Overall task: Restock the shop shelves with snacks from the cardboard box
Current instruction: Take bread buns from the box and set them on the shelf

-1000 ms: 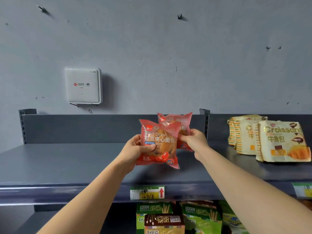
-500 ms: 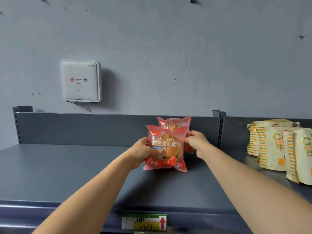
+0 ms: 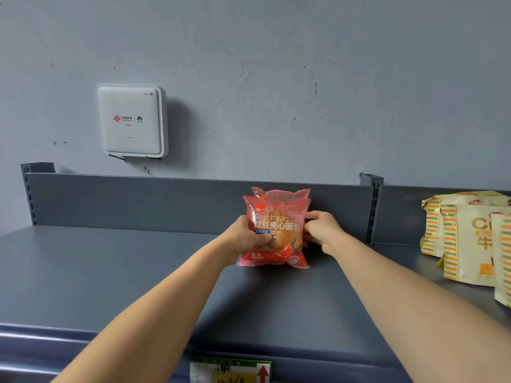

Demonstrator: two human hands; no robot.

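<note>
Left grip point(image 3: 246, 239) is wrapped round the front red bean packet point(image 3: 276, 236), thumb across its face, base down on the shelf point(image 3: 110, 272) close to the back panel point(image 3: 138, 200). Rear packet point(image 3: 279, 193) stands just behind, its edge pinched by the right grip point(image 3: 322, 233). Best play: square the 2 upright, then release gently so neither topples. Croissant packs point(image 3: 464, 239) sit well apart.

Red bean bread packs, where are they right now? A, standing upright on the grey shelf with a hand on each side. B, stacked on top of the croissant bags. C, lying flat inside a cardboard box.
A: the red bean bread packs stand upright on the grey shelf, left hand gripping one side, right hand the other.
</note>
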